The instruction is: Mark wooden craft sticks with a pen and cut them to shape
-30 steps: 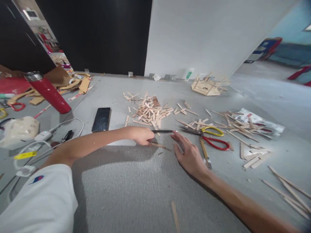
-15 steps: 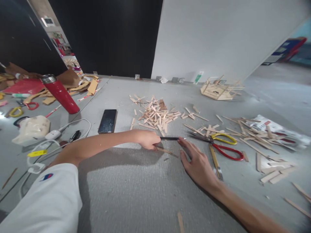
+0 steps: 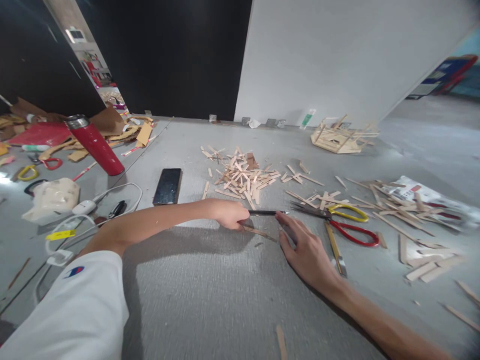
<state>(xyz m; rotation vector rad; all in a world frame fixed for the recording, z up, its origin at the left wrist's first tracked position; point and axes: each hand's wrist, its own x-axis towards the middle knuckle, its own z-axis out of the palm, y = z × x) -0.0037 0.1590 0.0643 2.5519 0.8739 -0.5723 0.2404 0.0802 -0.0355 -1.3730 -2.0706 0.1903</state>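
Note:
My left hand (image 3: 231,215) is closed around the left end of a slim black pen (image 3: 262,213), which points right. A thin wooden stick (image 3: 260,232) comes out from under the same hand; whether the fingers grip it too, I cannot tell. My right hand (image 3: 303,247) has its fingers stretched out, the index fingertip at the pen's pointed end and the thumb near the stick's right end. Just right of it lie scissors (image 3: 330,212) with one yellow and one red handle, and a yellow cutter knife (image 3: 335,247).
Beyond my hands lies a pile of wooden sticks (image 3: 245,175), with more around a plastic packet (image 3: 423,195) at right. A small stick structure (image 3: 341,137) stands by the wall. Leftward are a phone (image 3: 167,186), a red bottle (image 3: 95,145) and white cables (image 3: 137,187).
The view has shifted very slightly. Both hands, the pen and the stick keep the same places relative to each other.

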